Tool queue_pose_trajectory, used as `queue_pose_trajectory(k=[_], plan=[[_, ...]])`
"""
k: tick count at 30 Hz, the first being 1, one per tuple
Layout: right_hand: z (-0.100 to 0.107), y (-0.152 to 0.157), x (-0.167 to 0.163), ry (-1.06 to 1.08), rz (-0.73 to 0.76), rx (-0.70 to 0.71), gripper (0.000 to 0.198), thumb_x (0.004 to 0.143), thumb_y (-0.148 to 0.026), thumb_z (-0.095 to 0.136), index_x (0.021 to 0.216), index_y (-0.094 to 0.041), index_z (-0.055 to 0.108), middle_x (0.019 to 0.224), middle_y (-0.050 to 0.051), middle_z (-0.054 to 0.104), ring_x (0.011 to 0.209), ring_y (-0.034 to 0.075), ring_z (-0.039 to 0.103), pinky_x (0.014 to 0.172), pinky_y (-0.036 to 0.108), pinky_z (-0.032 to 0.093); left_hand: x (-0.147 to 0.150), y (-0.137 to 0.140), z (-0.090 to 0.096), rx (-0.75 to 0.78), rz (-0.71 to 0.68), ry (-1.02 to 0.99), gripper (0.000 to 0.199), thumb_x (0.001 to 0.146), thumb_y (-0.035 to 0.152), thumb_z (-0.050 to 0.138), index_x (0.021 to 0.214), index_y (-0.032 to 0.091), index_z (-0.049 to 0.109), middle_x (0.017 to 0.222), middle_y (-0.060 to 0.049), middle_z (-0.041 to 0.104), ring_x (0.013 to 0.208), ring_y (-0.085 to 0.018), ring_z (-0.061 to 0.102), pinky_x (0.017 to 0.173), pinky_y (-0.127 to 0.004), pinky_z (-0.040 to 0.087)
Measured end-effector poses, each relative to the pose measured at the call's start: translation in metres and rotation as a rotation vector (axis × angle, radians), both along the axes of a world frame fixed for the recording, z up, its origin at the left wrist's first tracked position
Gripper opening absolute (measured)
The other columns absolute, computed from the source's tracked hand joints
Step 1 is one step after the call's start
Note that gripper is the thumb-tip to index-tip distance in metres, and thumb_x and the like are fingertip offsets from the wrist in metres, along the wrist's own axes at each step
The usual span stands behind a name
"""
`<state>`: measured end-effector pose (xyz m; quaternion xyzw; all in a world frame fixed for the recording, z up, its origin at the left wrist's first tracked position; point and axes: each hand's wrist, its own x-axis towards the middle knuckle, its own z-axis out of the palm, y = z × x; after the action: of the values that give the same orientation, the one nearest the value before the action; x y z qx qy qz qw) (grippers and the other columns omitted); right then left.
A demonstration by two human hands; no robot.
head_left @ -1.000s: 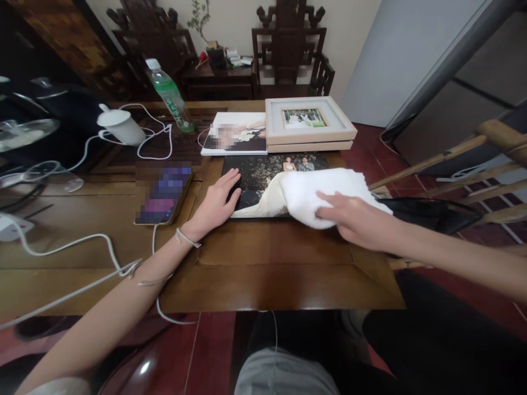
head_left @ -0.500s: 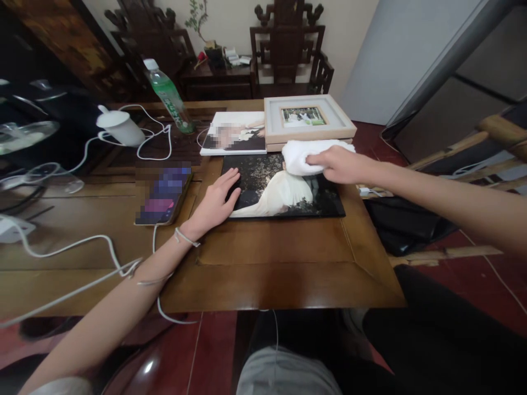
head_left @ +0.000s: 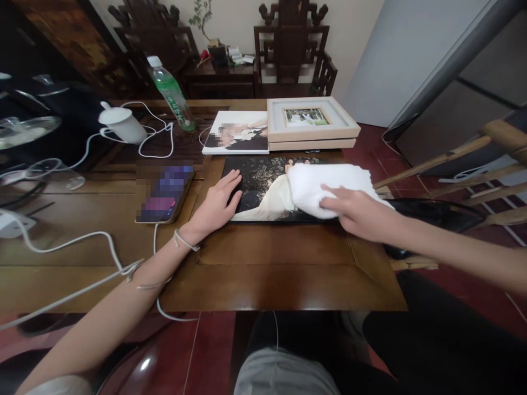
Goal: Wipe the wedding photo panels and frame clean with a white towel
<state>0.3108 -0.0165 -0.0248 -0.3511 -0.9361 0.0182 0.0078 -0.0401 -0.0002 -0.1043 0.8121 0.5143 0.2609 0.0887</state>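
A dark photo panel [head_left: 255, 181] showing a figure in a long white dress lies flat near the table's right end. My left hand [head_left: 216, 203] rests with fingers spread on the panel's left edge. In my right hand [head_left: 356, 211] is a folded white cloth [head_left: 325, 184], pressed on the panel's right part and covering it there. The fingers under the cloth are partly hidden.
Behind the panel lie a white-edged photo print [head_left: 236, 134] and stacked light wooden frames [head_left: 313, 129]. A phone [head_left: 167, 195] with a white cable lies left, beyond it a green bottle [head_left: 175, 96] and a lidded white cup [head_left: 122, 123]. The table [head_left: 263, 285] ends at right.
My right hand has drawn the white cloth toward me and slightly right, from the panel's far edge to its near right part. My left hand stays on the left edge.
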Motion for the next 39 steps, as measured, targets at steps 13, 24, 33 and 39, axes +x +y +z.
queue_pose_trajectory(k=[13,24,33,39], plan=[[0.009,0.072,0.002,-0.022,0.033,-0.061,0.031,0.066,-0.001,0.045,0.086,-0.023,0.056,0.072,0.003,0.061,0.069,0.022,0.059,0.067,0.031,0.039,-0.002,0.001,-0.001,-0.012,0.012,0.001,0.053,0.102,0.038,0.041,0.143,0.008,0.056,0.156,-0.021,0.05,0.149,-0.033,0.043,0.124,-0.056,0.034],[0.009,0.078,-0.003,-0.017,-0.063,-0.052,0.04,0.067,-0.002,0.046,0.097,-0.021,0.064,0.077,0.004,0.068,0.075,0.024,0.064,0.07,0.032,0.041,-0.002,0.002,-0.001,-0.002,0.009,-0.002,0.052,0.102,0.036,0.041,0.143,0.008,0.055,0.156,-0.021,0.05,0.149,-0.032,0.043,0.125,-0.054,0.033],[-0.018,-0.051,0.01,0.184,0.048,0.022,0.058,0.066,0.005,0.046,0.109,-0.027,0.068,0.121,0.012,0.073,0.135,0.032,0.058,0.107,0.053,0.05,-0.001,0.002,-0.001,0.006,0.019,-0.007,0.051,0.101,0.037,0.04,0.142,0.01,0.056,0.155,-0.019,0.051,0.149,-0.031,0.044,0.125,-0.055,0.034],[-0.009,-0.014,0.007,0.141,0.032,-0.015,0.045,0.066,0.002,0.045,0.097,-0.023,0.065,0.098,0.01,0.072,0.088,0.026,0.07,0.073,0.035,0.051,-0.001,0.001,0.003,0.0,0.018,-0.001,0.05,0.101,0.036,0.04,0.142,0.012,0.056,0.156,-0.017,0.052,0.148,-0.031,0.045,0.125,-0.056,0.034]])
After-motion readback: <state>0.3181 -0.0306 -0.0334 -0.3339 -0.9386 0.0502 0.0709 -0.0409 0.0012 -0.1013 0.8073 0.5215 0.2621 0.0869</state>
